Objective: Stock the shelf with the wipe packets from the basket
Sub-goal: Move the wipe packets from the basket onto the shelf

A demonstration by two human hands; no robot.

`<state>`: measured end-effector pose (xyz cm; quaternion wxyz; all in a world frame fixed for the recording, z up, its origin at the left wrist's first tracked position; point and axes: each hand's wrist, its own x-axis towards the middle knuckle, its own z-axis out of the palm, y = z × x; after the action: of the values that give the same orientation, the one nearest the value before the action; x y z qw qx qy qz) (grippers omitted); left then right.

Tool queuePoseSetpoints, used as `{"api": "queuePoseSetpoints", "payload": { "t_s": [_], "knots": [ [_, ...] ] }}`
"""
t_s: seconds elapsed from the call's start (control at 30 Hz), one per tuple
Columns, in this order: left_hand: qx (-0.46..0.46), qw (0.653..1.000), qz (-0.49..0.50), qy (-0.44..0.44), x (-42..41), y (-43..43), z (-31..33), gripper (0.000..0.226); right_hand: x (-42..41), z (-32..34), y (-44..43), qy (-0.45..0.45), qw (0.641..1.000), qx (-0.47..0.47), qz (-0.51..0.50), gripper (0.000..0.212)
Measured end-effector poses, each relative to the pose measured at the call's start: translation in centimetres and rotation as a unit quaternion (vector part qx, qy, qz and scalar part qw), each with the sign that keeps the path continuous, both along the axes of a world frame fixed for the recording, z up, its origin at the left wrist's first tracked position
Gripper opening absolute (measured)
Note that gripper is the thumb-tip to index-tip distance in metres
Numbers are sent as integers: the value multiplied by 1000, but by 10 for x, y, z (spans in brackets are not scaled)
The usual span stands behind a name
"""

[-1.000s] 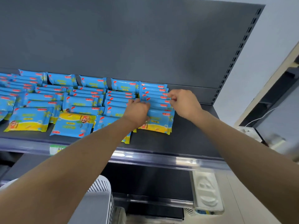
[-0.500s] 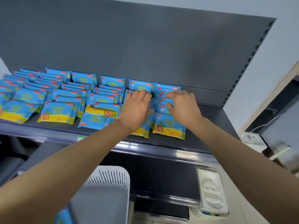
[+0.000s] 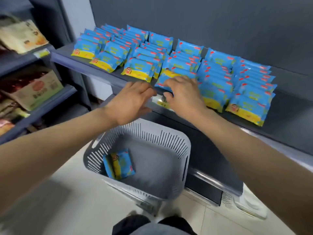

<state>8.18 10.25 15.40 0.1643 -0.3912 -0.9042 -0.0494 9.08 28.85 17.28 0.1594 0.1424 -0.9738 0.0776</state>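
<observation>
Blue and yellow wipe packets [image 3: 218, 77] lie in several overlapping rows on the dark grey shelf [image 3: 288, 116]. My right hand [image 3: 184, 95] is at the shelf's front edge, with loosely bent fingers touching the front packet [image 3: 162, 82] of a middle row. My left hand [image 3: 132, 100] hovers beside it over the front rail, fingers straight and holding nothing. Below my arms stands the grey slotted basket [image 3: 186, 146] on the floor. A couple of wipe packets [image 3: 120, 164] lean against its left wall.
To the left, other shelves hold a cardboard carton [image 3: 35, 89] and pale bags [image 3: 22, 36]. A lower shelf edge [image 3: 213, 182] juts out right of the basket. A white object [image 3: 250, 207] lies on the tiled floor at the right.
Both hands drew back from the rows to the shelf's front edge. The view tipped down and left, bringing the basket and its packets fully into sight.
</observation>
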Motion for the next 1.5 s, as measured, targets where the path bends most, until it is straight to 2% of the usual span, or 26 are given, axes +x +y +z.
{"api": "queuePoseSetpoints", "payload": {
  "t_s": [0.2,0.37,0.47,0.67,0.8,0.9,1.0,1.07,1.2,1.33,1.43,1.5],
  "knots": [
    [-173,970,46,-162,2,-68,-89,50,9,-94,-62,-111,991,62,48,25],
    [-274,933,18,-232,0,-101,-146,49,11,-170,-93,-182,976,99,70,27],
    [-312,915,3,-255,-2,-106,-176,50,11,-210,-107,-247,964,69,66,32],
    [-421,862,-8,-282,-9,-108,-220,50,9,-286,-127,-416,908,44,-15,44],
    [-432,872,-27,-230,-11,-113,-241,37,5,-320,-138,-524,844,-70,-88,45],
    [-429,876,-24,-220,-13,-114,-252,33,7,-340,-152,-527,830,-148,-106,43],
    [-437,872,-15,-220,-14,-112,-261,31,8,-354,-161,-503,839,-145,-145,45],
    [-454,863,-10,-221,-15,-112,-265,28,6,-357,-162,-521,827,-141,-156,41],
    [-434,876,-6,-211,-15,-107,-265,26,-8,-338,-149,-541,813,-114,-184,18],
    [-448,865,-20,-226,-19,-100,-262,30,-22,-317,-122,-485,831,-155,-224,37],
    [-481,837,-22,-261,-20,-100,-267,34,-22,-296,-102,-460,848,-155,-212,28],
    [-476,833,-2,-282,-21,-95,-263,33,-22,-282,-90,-448,859,-146,-198,20]
  ]
}}
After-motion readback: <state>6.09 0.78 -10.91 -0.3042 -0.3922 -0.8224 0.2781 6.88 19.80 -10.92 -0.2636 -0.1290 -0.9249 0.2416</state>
